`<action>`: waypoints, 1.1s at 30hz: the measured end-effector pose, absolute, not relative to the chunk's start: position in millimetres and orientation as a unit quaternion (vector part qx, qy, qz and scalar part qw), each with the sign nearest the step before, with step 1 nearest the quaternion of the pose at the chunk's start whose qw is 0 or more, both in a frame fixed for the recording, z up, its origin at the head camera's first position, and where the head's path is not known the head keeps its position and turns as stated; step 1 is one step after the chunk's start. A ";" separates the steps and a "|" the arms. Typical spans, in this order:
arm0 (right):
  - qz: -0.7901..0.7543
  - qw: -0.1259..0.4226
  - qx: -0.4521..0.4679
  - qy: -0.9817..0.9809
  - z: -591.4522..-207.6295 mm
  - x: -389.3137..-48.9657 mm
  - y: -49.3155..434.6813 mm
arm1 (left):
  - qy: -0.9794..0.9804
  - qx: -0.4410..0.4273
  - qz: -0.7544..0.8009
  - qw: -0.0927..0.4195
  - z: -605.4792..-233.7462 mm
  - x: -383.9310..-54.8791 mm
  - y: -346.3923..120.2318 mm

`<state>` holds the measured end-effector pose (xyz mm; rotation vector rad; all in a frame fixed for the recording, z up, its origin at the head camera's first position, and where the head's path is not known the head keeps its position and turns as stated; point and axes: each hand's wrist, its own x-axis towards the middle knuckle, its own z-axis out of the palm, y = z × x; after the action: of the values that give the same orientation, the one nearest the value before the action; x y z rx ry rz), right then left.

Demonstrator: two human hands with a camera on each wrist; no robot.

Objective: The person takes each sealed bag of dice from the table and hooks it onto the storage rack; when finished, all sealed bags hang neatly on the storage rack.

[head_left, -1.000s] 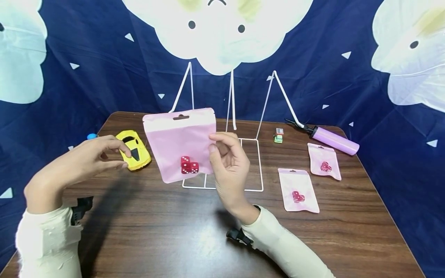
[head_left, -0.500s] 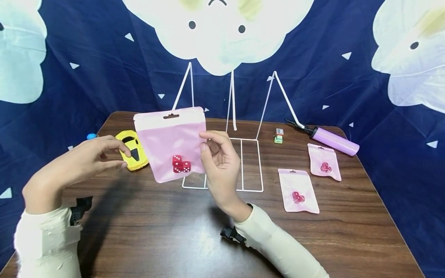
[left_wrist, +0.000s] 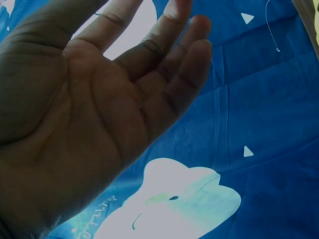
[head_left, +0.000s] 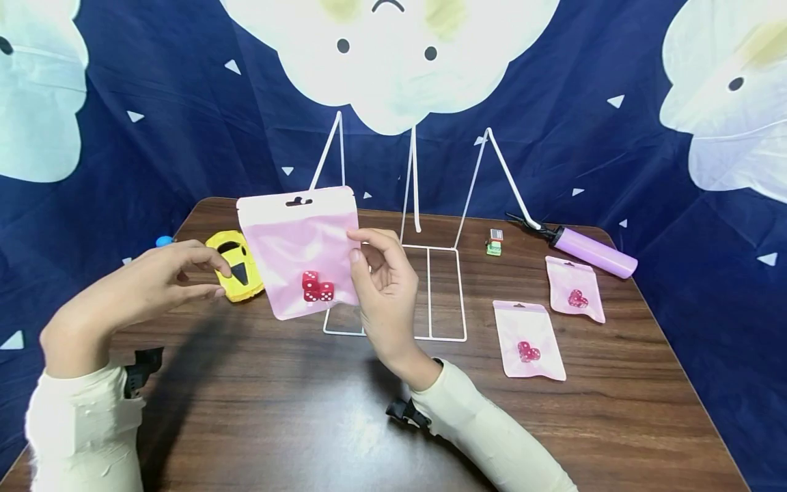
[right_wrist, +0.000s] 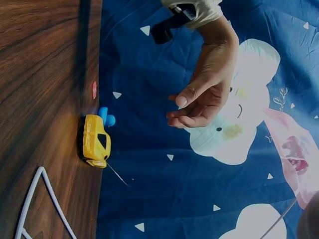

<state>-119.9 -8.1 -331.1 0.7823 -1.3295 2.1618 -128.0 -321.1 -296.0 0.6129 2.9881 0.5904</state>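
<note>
My right hand (head_left: 390, 297) pinches the right edge of a pink pouch (head_left: 298, 249) between thumb and fingers, holding it upright in the air. Three red dice (head_left: 315, 287) show in its lower part. Its white top band has a hang hole with a small white spot showing in it, close by the left arm of a white wire rack (head_left: 461, 294). The pouch hides part of that rack. My left hand (head_left: 144, 280) holds nothing, its fingers loosely bent and thumb apart, next to a yellow toy car (head_left: 240, 273). In the left wrist view, the palm of the left hand (left_wrist: 99, 104) is bare.
Two more pink pouches, a nearer one (head_left: 529, 338) and a farther one (head_left: 576, 287), lie at the right on the wooden table (head_left: 320, 417). Behind them lies a purple hand pump (head_left: 593, 251). A small green-and-white object (head_left: 494, 242) sits right of the rack. Blue cloth hangs behind.
My right hand has moved left with the pouch, bringing its hang hole toward the rack's left arm. The left hand has hardly moved.
</note>
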 end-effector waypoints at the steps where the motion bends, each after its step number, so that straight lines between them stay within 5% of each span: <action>1: 0.790 0.240 0.286 -0.486 -331.1 -120.3 -8.4 | 0.962 0.196 0.189 0.020 -295.2 -128.2 -320.7; 33: 0.810 0.203 0.223 -0.504 -342.5 -139.4 -2.4 | 0.961 0.204 0.184 0.034 -298.1 -130.9 -319.6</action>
<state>-139.4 -2.4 -342.5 0.6220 -1.4064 2.2594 -130.9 -319.6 -298.1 0.6264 2.9564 0.5647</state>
